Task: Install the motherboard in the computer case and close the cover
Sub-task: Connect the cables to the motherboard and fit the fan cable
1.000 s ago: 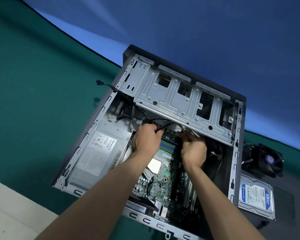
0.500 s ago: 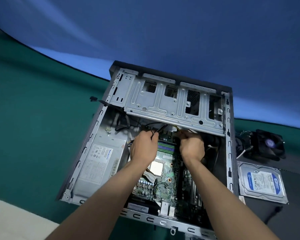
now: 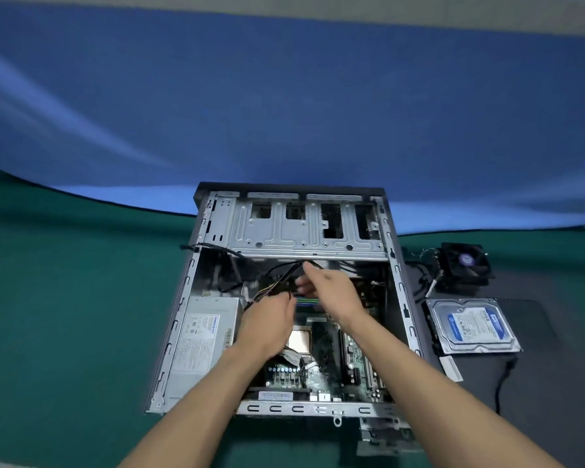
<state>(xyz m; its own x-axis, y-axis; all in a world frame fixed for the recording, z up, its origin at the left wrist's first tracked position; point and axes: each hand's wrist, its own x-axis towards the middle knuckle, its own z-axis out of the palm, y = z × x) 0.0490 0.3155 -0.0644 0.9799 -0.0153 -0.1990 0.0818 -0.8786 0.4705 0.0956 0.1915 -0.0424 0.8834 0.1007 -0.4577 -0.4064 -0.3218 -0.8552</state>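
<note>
Head view: the computer case (image 3: 397, 275) lies on its side on the green table, open face up, its long axis running from near to far. The motherboard (image 3: 321, 369) lies flat in the case floor, right of the power supply (image 3: 201, 339) and below the drive cage (image 3: 304, 231) that spans the far end. Both hands work at the board's far edge, just under the cage lip.

The left hand (image 3: 267, 327) sits lower and nearer, at the far left corner of the board, its fingers curled towards a bundle of coloured cables (image 3: 274, 287) that comes from the power supply side. It seems to hold the bundle's end, but the fingertips are hidden, so the grip itself cannot be confirmed. The right hand (image 3: 331, 292) reaches farther in and across to the left, fingers extended and blurred. Whether it pinches a wire I cannot tell.

The relation that matters: the cables lie just far and left of the left hand, which is the nearer hand to them, and any socket they belong to would be on the board directly beneath both hands. The board looks seated, cabling is probably in hand, and the cover is not on.

To the right, outside the case, lie a hard drive (image 3: 473, 327) and, beyond it, a cooler fan (image 3: 466, 266).
</note>
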